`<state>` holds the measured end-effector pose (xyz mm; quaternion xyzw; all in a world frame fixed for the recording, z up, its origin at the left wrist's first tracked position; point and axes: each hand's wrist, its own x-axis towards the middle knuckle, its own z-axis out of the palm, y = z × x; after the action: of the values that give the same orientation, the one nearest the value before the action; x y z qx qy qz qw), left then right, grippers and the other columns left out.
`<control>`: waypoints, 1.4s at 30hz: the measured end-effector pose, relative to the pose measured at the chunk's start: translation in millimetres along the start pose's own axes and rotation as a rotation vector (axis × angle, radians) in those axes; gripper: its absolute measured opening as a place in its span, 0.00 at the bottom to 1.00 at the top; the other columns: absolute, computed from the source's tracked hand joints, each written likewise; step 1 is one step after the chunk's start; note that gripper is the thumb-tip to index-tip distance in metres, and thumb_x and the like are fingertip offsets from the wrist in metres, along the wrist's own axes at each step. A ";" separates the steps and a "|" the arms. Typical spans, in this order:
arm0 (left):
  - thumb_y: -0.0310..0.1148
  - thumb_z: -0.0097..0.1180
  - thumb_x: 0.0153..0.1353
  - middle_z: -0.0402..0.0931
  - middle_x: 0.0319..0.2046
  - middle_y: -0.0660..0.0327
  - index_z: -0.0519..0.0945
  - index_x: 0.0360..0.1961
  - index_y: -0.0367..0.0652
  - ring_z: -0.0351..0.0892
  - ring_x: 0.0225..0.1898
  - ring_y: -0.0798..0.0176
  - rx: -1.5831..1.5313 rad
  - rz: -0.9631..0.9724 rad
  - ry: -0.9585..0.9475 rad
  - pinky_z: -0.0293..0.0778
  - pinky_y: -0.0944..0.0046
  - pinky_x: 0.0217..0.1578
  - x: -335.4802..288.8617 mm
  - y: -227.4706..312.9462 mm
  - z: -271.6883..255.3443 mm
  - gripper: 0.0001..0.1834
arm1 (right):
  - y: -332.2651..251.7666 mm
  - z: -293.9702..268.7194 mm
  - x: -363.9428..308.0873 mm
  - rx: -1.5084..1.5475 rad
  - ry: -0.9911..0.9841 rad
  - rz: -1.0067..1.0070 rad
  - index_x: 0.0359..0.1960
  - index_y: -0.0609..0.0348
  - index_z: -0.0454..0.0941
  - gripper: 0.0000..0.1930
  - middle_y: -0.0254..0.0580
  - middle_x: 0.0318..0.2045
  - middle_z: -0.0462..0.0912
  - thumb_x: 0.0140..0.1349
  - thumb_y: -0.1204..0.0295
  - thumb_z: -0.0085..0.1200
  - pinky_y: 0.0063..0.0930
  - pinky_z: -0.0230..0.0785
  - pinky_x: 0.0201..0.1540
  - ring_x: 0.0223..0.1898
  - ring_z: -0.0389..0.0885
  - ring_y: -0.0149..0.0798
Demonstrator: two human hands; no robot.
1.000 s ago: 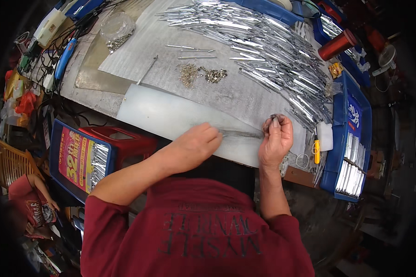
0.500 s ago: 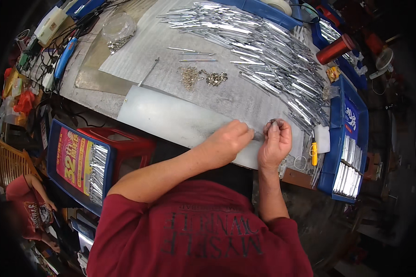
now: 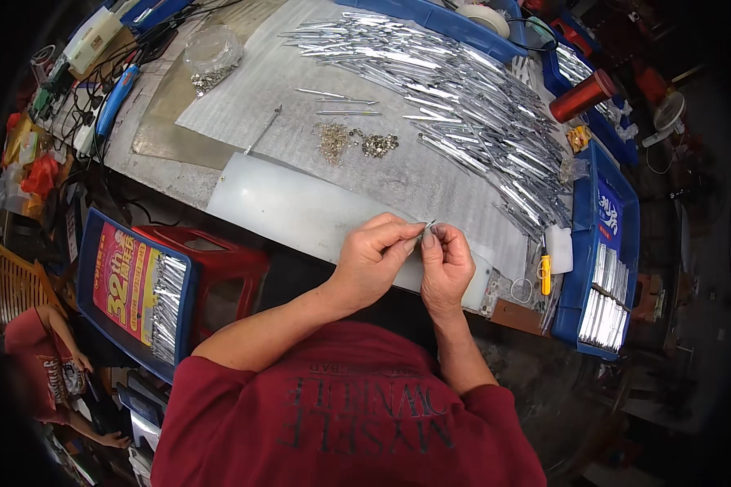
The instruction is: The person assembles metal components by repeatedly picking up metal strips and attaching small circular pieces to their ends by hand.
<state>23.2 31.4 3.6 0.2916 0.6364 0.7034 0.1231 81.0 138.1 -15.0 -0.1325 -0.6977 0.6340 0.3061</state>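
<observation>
Over the near edge of the workbench my two hands meet, fingertips pinched together. A small silvery metal piece (image 3: 429, 226) shows between them, mostly covered by the fingers. My left hand (image 3: 372, 258) pinches it from one side with thumb and forefinger. On the other side my right hand (image 3: 447, 266) has its thumb and curled fingers closed on it. Below them lies a smooth pale sheet (image 3: 292, 202). Farther off sit a small heap of gold-coloured bits (image 3: 332, 143), a heap of dark and silvery small parts (image 3: 379, 145), and several thin metal rods (image 3: 348, 112).
A large pile of shiny metal strips (image 3: 455, 89) spreads over the far right of the bench. A yellow-handled screwdriver (image 3: 546, 274) lies by the right edge, beside a blue bin (image 3: 566, 321). At left are a clear tub (image 3: 213, 50), a red stool (image 3: 240, 264) and another person (image 3: 53, 349).
My right hand has moved left and my hands have come together at the fingertips. The silvery piece now shows between them. The whole view has shifted slightly.
</observation>
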 end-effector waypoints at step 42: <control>0.25 0.47 0.40 0.64 0.24 0.58 0.72 0.27 0.32 0.66 0.28 0.59 0.871 0.558 -0.562 0.66 0.64 0.31 8.6 -8.4 -8.6 0.10 | -1.9 -11.6 15.6 0.310 0.137 -0.007 0.34 0.64 0.67 0.07 0.34 0.24 0.68 0.60 0.73 0.40 0.13 0.53 0.26 0.23 0.61 0.22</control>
<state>9.8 30.3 -2.5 0.6469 0.7090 0.2789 -0.0336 76.1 156.1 -9.1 -0.1242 -0.5693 0.7226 0.3718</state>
